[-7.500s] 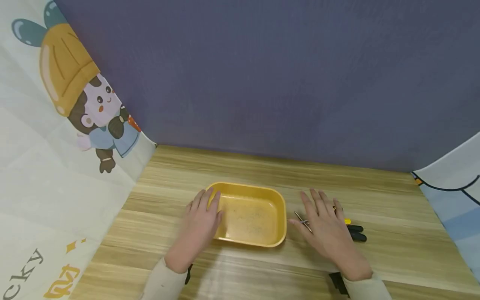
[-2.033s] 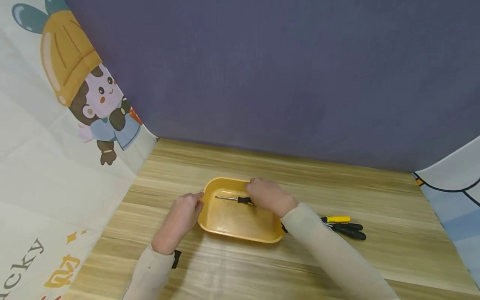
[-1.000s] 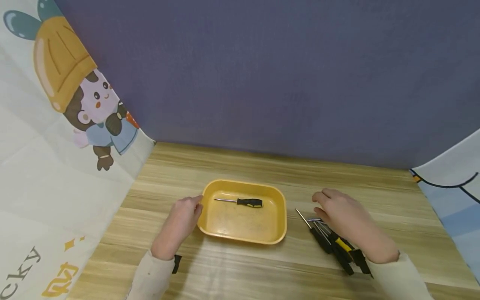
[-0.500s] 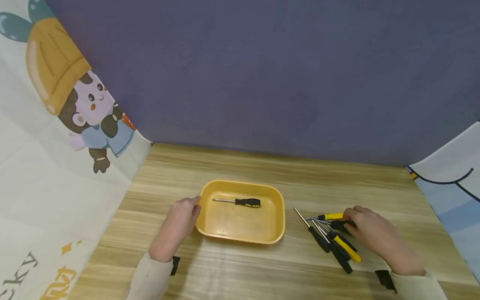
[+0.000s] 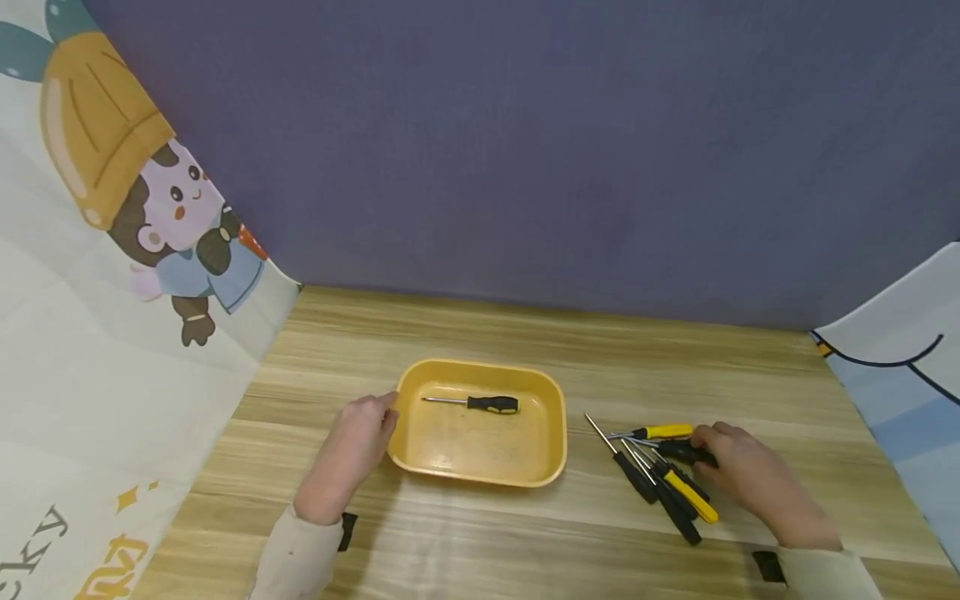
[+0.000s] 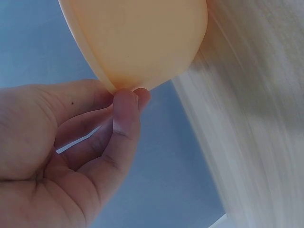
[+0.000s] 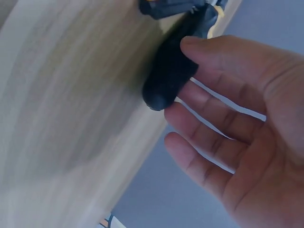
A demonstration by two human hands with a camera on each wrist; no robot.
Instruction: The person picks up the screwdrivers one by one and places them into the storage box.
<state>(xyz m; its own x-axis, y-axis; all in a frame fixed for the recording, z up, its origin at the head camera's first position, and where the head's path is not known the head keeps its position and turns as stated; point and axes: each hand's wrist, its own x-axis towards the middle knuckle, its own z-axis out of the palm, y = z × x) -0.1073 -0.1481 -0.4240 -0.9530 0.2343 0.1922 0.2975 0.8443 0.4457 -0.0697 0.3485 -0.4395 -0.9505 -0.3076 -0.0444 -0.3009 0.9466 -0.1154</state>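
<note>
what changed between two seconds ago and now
The right hand has let go of the screwdriver in the yellow tray, moved right to the tool pile, and now pinches a black handle there. The left hand still pinches the tray's left rim; tray and screwdriver stay about where they were.

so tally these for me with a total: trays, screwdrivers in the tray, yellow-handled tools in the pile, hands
Tray: 1
Screwdriver in the tray: 1
Yellow-handled tools in the pile: 2
Hands: 2
Total: 6
</note>
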